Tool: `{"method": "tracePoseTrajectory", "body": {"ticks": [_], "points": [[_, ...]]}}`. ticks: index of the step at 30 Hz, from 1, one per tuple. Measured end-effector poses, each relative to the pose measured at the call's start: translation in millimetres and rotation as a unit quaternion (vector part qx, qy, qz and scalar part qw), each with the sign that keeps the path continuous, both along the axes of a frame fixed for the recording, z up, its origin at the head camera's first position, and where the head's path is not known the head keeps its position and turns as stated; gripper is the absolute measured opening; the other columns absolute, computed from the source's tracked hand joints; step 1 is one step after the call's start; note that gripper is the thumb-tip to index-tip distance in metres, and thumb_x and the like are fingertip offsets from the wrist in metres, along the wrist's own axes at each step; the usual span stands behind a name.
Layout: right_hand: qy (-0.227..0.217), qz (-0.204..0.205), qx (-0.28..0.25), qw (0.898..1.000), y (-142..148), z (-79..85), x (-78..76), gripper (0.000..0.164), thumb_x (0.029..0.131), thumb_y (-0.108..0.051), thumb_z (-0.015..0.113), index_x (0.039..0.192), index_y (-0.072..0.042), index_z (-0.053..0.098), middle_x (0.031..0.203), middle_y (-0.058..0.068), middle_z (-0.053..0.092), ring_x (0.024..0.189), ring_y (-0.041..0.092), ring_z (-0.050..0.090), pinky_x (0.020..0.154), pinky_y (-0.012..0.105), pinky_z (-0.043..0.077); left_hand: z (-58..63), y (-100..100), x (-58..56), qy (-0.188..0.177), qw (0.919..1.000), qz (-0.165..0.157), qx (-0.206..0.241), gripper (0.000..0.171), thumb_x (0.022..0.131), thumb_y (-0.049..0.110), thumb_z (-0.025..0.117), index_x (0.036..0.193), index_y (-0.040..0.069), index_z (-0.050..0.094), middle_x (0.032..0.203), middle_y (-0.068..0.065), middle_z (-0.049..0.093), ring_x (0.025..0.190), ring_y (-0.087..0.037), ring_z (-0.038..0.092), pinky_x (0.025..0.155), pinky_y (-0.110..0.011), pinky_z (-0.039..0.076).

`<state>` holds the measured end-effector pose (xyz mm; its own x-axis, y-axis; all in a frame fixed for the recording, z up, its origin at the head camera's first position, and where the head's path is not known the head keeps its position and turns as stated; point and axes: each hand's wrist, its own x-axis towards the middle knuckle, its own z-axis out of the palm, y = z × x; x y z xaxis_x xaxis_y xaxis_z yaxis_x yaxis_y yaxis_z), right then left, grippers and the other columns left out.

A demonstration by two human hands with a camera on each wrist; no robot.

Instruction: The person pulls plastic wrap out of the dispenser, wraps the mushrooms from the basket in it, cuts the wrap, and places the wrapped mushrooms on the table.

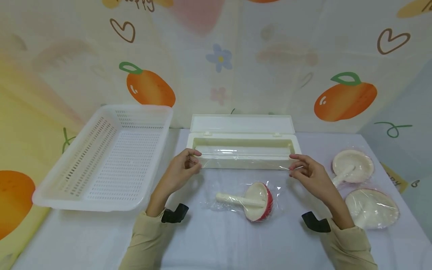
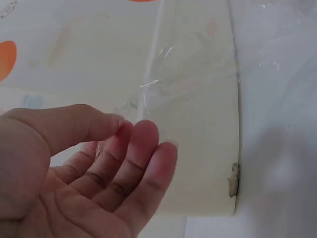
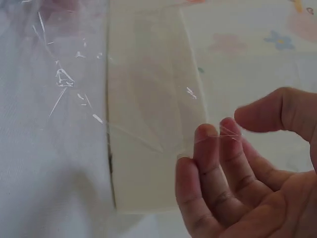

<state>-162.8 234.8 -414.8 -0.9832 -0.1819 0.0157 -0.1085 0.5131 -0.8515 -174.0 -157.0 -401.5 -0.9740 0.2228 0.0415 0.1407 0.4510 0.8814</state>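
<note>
A thin sheet of clear cling film [image 1: 248,162] is stretched between my two hands, across the front of a long cream cling film dispenser [image 1: 216,164]. The dispenser's lid [image 1: 241,123] stands raised at the back. My left hand [image 1: 183,165] pinches the film at the box's left front corner, thumb against fingertips. At the right corner, my right hand [image 1: 312,174] pinches the other end; a creased bit of film shows at its fingertips in the right wrist view. Between my forearms lies a film-wrapped mushroom-shaped piece [image 1: 255,200], with a cream stem, cream disc and red rim.
A white perforated basket [image 1: 145,204] stands at the left. Two more film-wrapped cream pieces with stems, one upper [image 1: 362,170] and one lower [image 1: 381,210], lie at the right side of the white-covered table [image 1: 236,247]. A fruit-print cloth [image 1: 256,82] hangs behind.
</note>
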Motion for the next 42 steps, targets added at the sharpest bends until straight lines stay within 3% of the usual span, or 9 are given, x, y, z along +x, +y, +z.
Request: {"method": "tracePoseTrajectory", "body": {"ticks": [6,10,12,20,24,29,35,39,42], "points": [[-0.01,-0.002,0.044,0.999,-6,5.8,2.5,0.043,0.093,-0.026,0.07,0.128,-0.003,0.061,0.089,0.006,0.053,0.074,0.007,0.055,0.063,0.019,0.044,3.3,0,1.6,-0.037,0.9986,-0.038,-0.006,0.031,0.095,0.005,0.052,0.125,0.0,0.057,0.085,-0.011,0.063,0.08,-0.02,0.06,0.078,-0.03,0.048],[0.006,0.003,0.057,0.998,-9,6.0,3.9,0.031,0.091,-0.024,0.073,0.113,-0.003,0.069,0.078,0.005,0.051,0.069,0.008,0.047,0.058,0.021,0.04,5.2,-1,2.8,-0.072,0.9937,-0.086,-0.002,0.032,0.097,0.007,0.051,0.128,-0.001,0.058,0.087,-0.014,0.061,0.083,-0.018,0.058,0.082,-0.033,0.048],[0.013,0.003,0.06,0.998,-9,5.8,4.4,0.026,0.092,-0.023,0.072,0.11,-0.003,0.07,0.076,0.005,0.051,0.067,0.008,0.046,0.057,0.022,0.039,5.4,-1,3.1,-0.072,0.9912,-0.111,-0.008,0.031,0.098,0.008,0.052,0.127,-0.002,0.059,0.091,-0.017,0.062,0.085,-0.019,0.057,0.082,-0.033,0.049],[0.027,-0.001,0.073,0.997,-9,10.8,8.8,0.021,0.092,-0.022,0.071,0.104,-0.005,0.069,0.087,0.006,0.065,0.072,0.008,0.057,0.064,0.02,0.046,10.4,0,6.3,-0.078,0.9814,-0.175,-0.011,0.023,0.099,0.007,0.051,0.114,-0.003,0.065,0.111,-0.022,0.066,0.101,-0.031,0.062,0.085,-0.027,0.051],[0.02,-0.004,0.07,0.997,-9,16.3,11.6,0.023,0.092,-0.024,0.071,0.104,-0.005,0.067,0.091,0.01,0.069,0.072,0.012,0.06,0.064,0.021,0.047,11.6,0,7.8,-0.085,0.9791,-0.184,-0.008,0.022,0.1,0.007,0.05,0.113,-0.004,0.064,0.11,-0.021,0.066,0.099,-0.026,0.061,0.085,-0.028,0.052],[0.023,0.001,0.077,0.997,-8,21.3,13.5,0.026,0.092,-0.023,0.071,0.111,-0.006,0.066,0.094,0.009,0.068,0.08,0.007,0.06,0.069,0.019,0.052,12.3,-1,9.8,-0.085,0.9751,-0.205,-0.003,0.022,0.101,0.009,0.051,0.114,-0.003,0.064,0.103,-0.022,0.065,0.097,-0.033,0.061,0.082,-0.029,0.052],[0.028,0.037,0.037,0.998,-6,23.0,16.3,0.028,0.093,-0.015,0.069,0.118,-0.005,0.063,0.091,0.003,0.063,0.081,0.007,0.058,0.071,0.019,0.053,11.1,0,10.8,-0.082,0.9626,-0.258,-0.004,0.023,0.102,0.009,0.051,0.118,0.001,0.064,0.098,-0.022,0.062,0.092,-0.036,0.057,0.077,-0.032,0.05],[0.025,0.08,-0.02,0.996,-6,21.8,18.3,0.029,0.093,-0.007,0.067,0.12,-0.001,0.058,0.09,-0.002,0.058,0.081,0.008,0.058,0.071,0.018,0.053,10.3,3,11.9,-0.086,0.9508,-0.298,0.003,0.022,0.101,0.006,0.05,0.114,-0.002,0.065,0.1,-0.023,0.063,0.094,-0.035,0.058,0.082,-0.028,0.051],[0.028,0.123,-0.043,0.991,-8,19.6,19.0,0.038,0.089,-0.003,0.071,0.122,0.0,0.054,0.089,0.0,0.053,0.08,0.01,0.057,0.075,0.018,0.05,10.2,5,13.2,-0.095,0.9464,-0.309,0.009,0.02,0.1,0.004,0.049,0.109,-0.005,0.065,0.101,-0.023,0.065,0.095,-0.033,0.06,0.085,-0.027,0.053]]}}
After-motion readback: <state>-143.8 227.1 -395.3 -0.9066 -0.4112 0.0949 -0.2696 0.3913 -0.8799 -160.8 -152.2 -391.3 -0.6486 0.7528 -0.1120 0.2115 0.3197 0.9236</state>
